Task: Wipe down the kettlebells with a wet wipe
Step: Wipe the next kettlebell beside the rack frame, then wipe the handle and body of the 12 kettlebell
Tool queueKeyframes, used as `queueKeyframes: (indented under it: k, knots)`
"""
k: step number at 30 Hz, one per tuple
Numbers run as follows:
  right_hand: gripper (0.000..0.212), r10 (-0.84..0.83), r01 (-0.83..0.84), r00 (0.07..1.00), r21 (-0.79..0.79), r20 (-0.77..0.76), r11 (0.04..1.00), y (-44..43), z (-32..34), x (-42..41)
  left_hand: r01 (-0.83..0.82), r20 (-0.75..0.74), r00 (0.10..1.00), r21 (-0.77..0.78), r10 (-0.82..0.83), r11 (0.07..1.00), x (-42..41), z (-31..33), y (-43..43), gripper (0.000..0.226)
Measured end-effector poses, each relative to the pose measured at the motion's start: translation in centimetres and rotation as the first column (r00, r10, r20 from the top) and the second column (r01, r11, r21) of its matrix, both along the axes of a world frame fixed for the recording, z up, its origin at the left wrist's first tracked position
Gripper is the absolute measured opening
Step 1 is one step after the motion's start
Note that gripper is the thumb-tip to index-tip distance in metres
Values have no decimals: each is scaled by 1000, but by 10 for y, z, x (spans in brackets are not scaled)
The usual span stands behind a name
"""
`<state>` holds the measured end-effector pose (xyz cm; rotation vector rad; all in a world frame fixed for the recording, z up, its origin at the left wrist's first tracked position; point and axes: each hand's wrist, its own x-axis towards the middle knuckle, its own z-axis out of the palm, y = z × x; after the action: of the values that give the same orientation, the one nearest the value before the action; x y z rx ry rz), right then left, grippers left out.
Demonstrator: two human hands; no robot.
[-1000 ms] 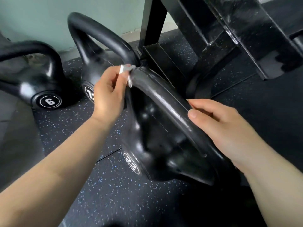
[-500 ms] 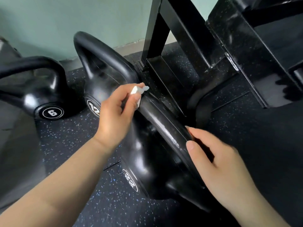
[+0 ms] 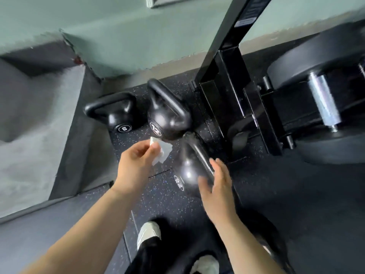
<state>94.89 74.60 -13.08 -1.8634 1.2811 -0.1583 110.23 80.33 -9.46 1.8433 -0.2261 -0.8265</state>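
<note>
left hand (image 3: 136,163) pinches the wet wipe (image 3: 162,153) beside the kettlebell marked 22 (image 3: 188,167), right hand (image 3: 219,189) with fingers loosely spread at its handle, kettlebell marked 12 (image 3: 167,119) and kettlebell marked 6 (image 3: 118,118) on the floor (image 3: 286,198) behind.

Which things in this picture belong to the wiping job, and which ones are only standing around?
For the job:
- wet wipe, pinched by the left hand
- kettlebell 22, kettlebell 12, kettlebell 6
- right hand, open by the handle of kettlebell 22

Only standing around:
- black rack post
- weight plates
- shoe
</note>
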Motion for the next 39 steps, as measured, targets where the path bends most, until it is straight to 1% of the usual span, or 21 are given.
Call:
queueKeyframes:
  k: [1,2,4,6,8,9,11,13,16,18,21,23,24,26,29,31,33,35,37,38,39]
  knots:
    - [58,-31,28,992,25,121,999,13,36,12,5,-6,1000,-1,-5,1000,1,27,8,24]
    - [60,-39,29,979,51,201,998,25,72,24,26,-13,1000,-4,-26,1000,2,57,15,27]
    - [53,7,-30,956,74,293,997,44,138,44,100,-28,995,-3,-100,995,4,117,30,34]
    - [39,78,-78,954,-13,290,997,54,192,62,155,-22,988,22,-154,988,9,169,46,37]
    - [28,123,-107,959,-78,256,991,57,223,73,194,23,980,55,-195,980,14,201,56,40]
    - [24,142,-130,959,-67,244,989,58,242,80,209,49,976,70,-212,975,20,220,62,41]
    - [18,190,-206,947,36,259,978,62,276,96,223,91,969,93,-232,970,34,248,73,38]
    - [19,244,-278,935,103,258,955,67,299,111,202,113,971,97,-212,975,49,264,81,34]
    - [17,265,-283,943,67,203,957,66,311,130,165,141,973,125,-182,978,68,277,83,35]
    - [16,224,-244,956,87,189,966,59,311,138,166,153,970,141,-187,976,72,279,78,34]
    - [14,180,-232,960,252,212,940,47,314,143,177,151,968,148,-199,973,78,283,69,30]
    - [13,143,-268,944,436,298,859,38,318,149,138,113,982,136,-153,981,86,284,58,23]
    - [10,160,-307,933,480,323,822,34,319,152,111,88,988,136,-123,985,91,285,52,24]
    - [10,205,-350,919,461,336,815,24,317,162,78,61,994,159,-89,984,102,286,37,33]
    - [9,102,-222,950,408,296,886,3,312,181,148,67,984,232,-167,961,116,288,7,40]
    - [7,57,-164,961,388,271,907,-14,307,193,201,40,975,245,-218,948,126,289,-7,41]
    - [11,44,-151,967,428,249,891,-31,303,204,226,-67,974,145,-218,963,138,288,-15,29]
    - [17,-8,-142,962,527,272,838,-44,303,215,194,-140,972,44,-186,980,149,287,-20,22]
    - [22,-108,-123,940,617,324,778,-52,304,225,142,-65,988,36,-140,989,161,283,-23,24]
    - [24,-132,-129,927,629,351,766,-55,305,229,119,-9,993,47,-119,992,167,282,-24,24]
    - [21,-114,-139,925,602,363,786,-56,306,233,112,25,993,54,-114,992,174,281,-26,25]
